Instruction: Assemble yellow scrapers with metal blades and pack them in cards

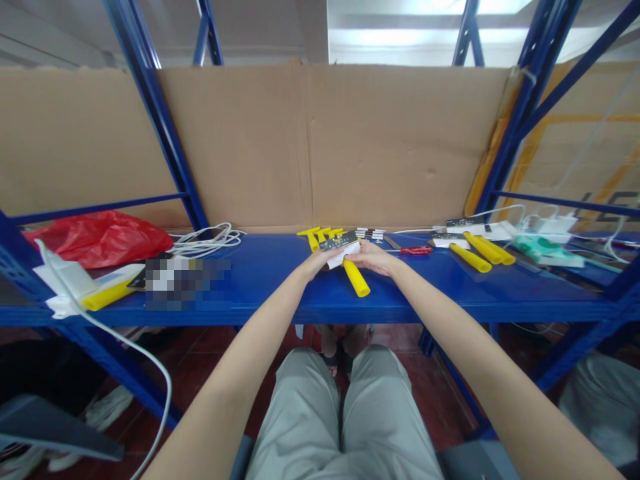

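Over the front part of the blue shelf, a yellow-handled tool with a black-and-white printed card around its head is held between both hands. My left hand is closed on the card's left side. My right hand grips the other side, near the top of the handle. The tool's head is hidden by the card and fingers. Just behind lie several yellow T-shaped pieces and some small black-and-white striped pieces. A red-handled screwdriver rests right of my right hand.
More yellow-handled tools with cards lie to the right, near white power adapters and a green-and-white item. At left are a red plastic bag, coiled white cable and another yellow handle. Cardboard stands behind.
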Available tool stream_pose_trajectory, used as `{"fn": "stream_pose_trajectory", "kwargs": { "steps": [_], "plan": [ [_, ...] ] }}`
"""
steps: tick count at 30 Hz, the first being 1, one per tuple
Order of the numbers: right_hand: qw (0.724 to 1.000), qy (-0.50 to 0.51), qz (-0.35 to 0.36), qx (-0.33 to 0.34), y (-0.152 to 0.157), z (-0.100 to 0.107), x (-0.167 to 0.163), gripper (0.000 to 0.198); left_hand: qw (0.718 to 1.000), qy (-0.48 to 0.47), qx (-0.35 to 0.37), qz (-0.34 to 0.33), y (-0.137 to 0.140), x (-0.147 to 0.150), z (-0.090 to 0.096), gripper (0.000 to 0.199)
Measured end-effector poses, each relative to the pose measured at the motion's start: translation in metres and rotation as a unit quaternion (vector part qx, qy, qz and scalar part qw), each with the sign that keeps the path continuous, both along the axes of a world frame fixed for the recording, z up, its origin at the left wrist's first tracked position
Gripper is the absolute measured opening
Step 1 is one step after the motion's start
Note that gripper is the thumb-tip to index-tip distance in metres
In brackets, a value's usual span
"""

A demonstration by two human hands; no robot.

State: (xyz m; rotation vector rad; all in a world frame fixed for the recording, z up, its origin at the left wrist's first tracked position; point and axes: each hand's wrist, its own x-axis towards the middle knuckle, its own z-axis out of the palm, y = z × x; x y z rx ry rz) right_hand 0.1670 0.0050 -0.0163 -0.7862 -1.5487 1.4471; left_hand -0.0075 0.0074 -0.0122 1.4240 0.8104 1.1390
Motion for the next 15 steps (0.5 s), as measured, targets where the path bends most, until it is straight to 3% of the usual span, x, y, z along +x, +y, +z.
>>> {"fn": "stream_pose_trajectory", "kwargs": {
  "steps": [9,15],
  "plan": [
    [1.0,0.011,-0.023,-0.006,-0.006,0.004,-0.003,0.038,0.999,0.015,-0.044,0.012,-0.006,0.002,0.0,0.022],
    [1.0,0.018,-0.014,-0.003,-0.004,0.004,0.0,0.034,0.998,-0.042,-0.027,0.039,0.005,0.002,-0.002,0.031]
  ]
}}
